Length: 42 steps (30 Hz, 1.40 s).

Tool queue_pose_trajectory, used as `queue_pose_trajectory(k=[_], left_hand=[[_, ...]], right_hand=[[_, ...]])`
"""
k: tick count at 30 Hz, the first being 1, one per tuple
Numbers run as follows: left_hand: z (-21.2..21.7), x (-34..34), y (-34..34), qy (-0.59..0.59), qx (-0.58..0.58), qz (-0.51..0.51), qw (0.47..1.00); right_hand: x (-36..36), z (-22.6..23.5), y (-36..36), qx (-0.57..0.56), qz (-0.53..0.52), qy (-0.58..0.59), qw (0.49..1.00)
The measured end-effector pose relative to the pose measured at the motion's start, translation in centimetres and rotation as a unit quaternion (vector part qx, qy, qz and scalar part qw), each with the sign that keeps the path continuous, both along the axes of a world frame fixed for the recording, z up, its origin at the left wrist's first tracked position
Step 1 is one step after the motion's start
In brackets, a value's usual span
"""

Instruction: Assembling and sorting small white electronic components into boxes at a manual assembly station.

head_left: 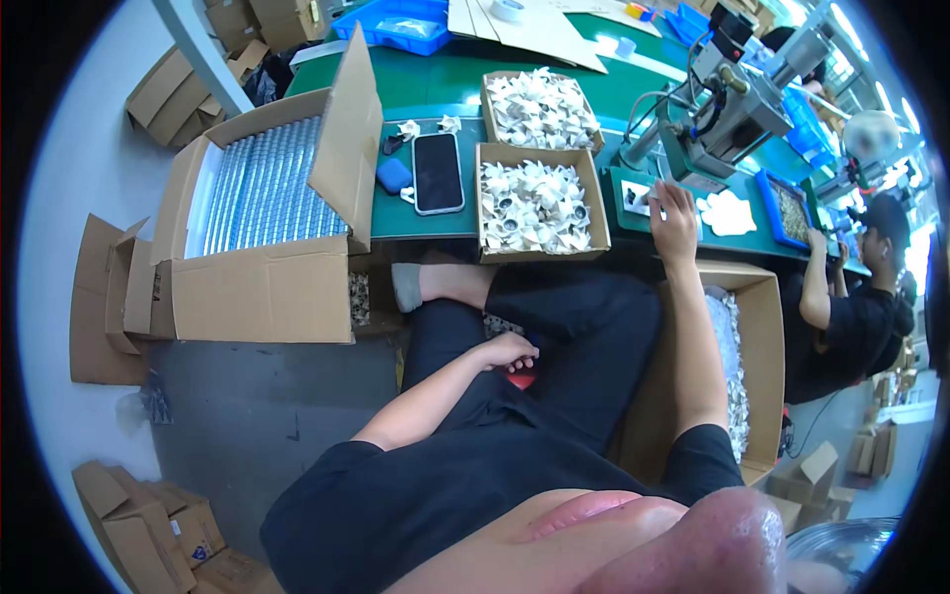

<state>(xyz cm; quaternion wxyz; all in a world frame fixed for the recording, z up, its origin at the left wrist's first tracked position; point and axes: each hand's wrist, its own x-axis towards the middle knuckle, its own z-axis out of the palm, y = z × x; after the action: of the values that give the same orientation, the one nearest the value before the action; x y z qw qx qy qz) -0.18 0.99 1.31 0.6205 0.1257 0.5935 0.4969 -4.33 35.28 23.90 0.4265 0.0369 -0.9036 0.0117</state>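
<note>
My left hand rests in my lap on black trousers, fingers curled over a small red thing that is mostly hidden. My right hand reaches forward to the green bench edge, fingers spread, touching a small white piece on the green fixture plate below a grey press machine. Two cardboard trays of white folded parts sit just left of that hand. A black phone lies beside them.
A large open carton of shiny stacked pieces stands at left. Another carton with white parts sits by my right leg. A co-worker in black works at right. Flattened boxes lie on the floor.
</note>
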Motion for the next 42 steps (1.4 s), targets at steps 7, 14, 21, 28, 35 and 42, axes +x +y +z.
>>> queue_pose_trajectory(k=[7,14,21,28,35,42], left_hand=[[-0.1,-0.4,0.6,0.026,-0.010,-0.012,1.000],[-0.9,0.4,0.7,0.052,-0.022,-0.039,0.998],[-0.7,1.0,-0.9,0.043,-0.006,0.018,0.999],[-0.6,0.0,-0.1,0.053,0.005,0.041,0.998],[-0.6,0.9,-0.6,0.056,0.003,0.035,0.998],[0.0,0.9,-1.4,0.044,0.021,0.028,0.998]], right_hand=[[0.0,0.9,-0.2,0.045,-0.002,-0.035,0.998],[1.1,2.3,-1.0,0.015,0.036,-0.028,0.999],[-2.9,-1.2,8.6,-0.545,-0.020,-0.016,0.838],[-6.3,-4.2,11.1,-0.367,-0.133,-0.107,0.914],[-1.5,-3.1,5.6,-0.458,0.116,-0.046,0.880],[-0.9,-2.9,-1.3,-0.509,0.066,0.018,0.858]])
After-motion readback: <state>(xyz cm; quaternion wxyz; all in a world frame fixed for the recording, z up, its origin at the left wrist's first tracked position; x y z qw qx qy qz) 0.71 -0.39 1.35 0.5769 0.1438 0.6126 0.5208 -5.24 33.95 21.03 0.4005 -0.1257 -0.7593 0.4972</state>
